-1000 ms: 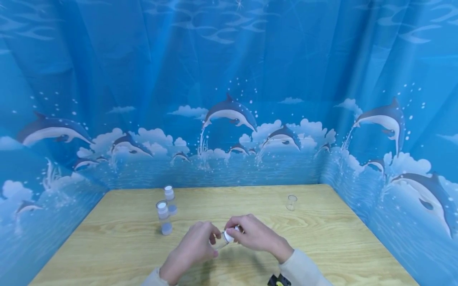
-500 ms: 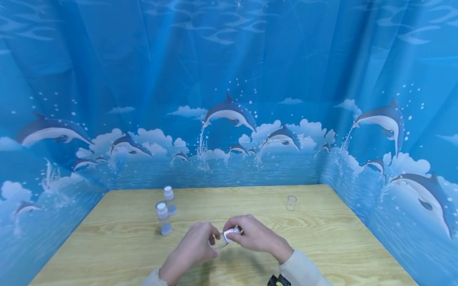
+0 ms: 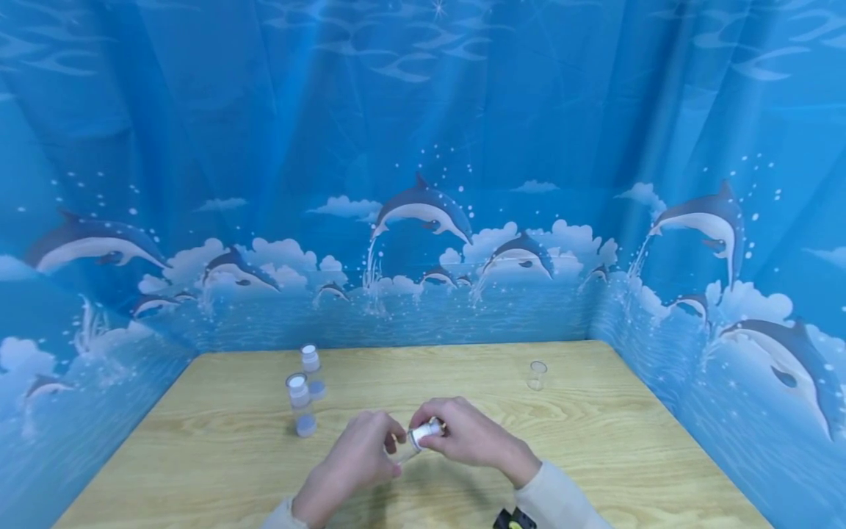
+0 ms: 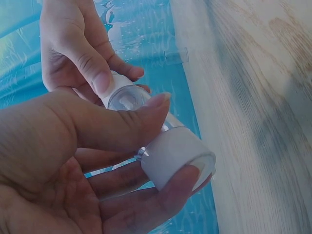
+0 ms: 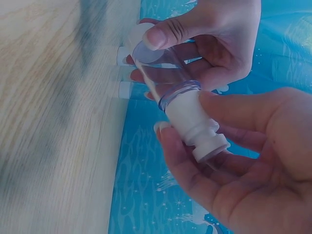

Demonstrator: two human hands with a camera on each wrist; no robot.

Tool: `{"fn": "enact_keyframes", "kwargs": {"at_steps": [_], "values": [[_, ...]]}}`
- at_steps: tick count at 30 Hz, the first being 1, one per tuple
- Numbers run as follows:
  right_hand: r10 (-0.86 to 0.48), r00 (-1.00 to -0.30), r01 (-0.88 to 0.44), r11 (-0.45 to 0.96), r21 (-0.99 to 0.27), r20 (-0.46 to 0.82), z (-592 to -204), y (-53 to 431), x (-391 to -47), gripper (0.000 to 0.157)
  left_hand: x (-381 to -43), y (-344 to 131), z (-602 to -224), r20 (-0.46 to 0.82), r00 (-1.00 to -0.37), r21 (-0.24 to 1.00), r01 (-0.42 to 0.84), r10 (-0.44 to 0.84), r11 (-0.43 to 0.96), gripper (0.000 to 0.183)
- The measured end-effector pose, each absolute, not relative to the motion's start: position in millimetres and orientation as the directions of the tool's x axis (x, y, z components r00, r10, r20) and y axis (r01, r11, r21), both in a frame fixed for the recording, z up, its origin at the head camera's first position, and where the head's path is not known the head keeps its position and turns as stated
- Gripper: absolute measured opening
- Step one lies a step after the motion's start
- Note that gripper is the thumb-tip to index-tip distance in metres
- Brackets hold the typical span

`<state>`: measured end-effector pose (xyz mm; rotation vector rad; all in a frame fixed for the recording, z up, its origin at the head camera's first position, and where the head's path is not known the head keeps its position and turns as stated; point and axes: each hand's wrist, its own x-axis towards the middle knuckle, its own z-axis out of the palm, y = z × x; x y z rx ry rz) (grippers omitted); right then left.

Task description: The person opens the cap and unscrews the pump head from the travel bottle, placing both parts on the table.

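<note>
- Bottle [image 5: 165,73]: lower centre of the head view, off the table [image 3: 595,448], tilted between both hands.
- Left hand [image 3: 357,452]: gripping the base end; thumb along the clear body, fingers curled round the white base [image 4: 173,153].
- Right hand [image 3: 465,433]: thumb and fingers pinching the white collar [image 5: 187,112], by the stepped top [image 5: 210,147].
- Handling, judged by looks: light, probably hard plastic, stiff, little give. Clear wall smooth, likely slippery; could scratch or crack if dropped, not very fragile.
- Best hold: base or lower body for steadiness, collar for turning. Narrow stepped top looks like the weak spot; avoid loading it sideways.
- Two similar bottles, near one [image 3: 300,408] and far one [image 3: 311,361], upright at left of the head view; small clear cup-like piece [image 3: 537,376] right of centre.
</note>
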<state>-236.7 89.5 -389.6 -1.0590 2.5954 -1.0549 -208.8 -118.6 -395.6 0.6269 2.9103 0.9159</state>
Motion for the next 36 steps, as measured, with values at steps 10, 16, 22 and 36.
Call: {"fn": "enact_keyframes", "kwargs": {"at_steps": [10, 16, 22, 36], "values": [[-0.680, -0.721, -0.580, 0.489, -0.652, 0.132, -387.8, 88.9, -235.7, 0.020, -209.8, -118.2, -397.0, 0.087, -0.921, 0.542, 0.363, 0.379, 0.758, 0.035], [-0.684, -0.716, -0.590, 0.484, -0.646, 0.141, -387.2, 88.8, -234.7, 0.021, -210.2, -118.4, -398.0, 0.088, -0.921, 0.542, 0.365, 0.381, 0.757, 0.035], [-0.685, -0.715, -0.596, 0.491, -0.635, 0.142, -387.9, 89.0, -235.9, 0.020, -210.3, -117.9, -397.2, 0.084, -0.921, 0.540, 0.364, 0.381, 0.759, 0.035], [-0.682, -0.717, -0.593, 0.490, -0.639, 0.143, -387.0, 88.8, -235.5, 0.022, -211.0, -117.5, -395.3, 0.084, -0.920, 0.542, 0.364, 0.383, 0.757, 0.034]]}}
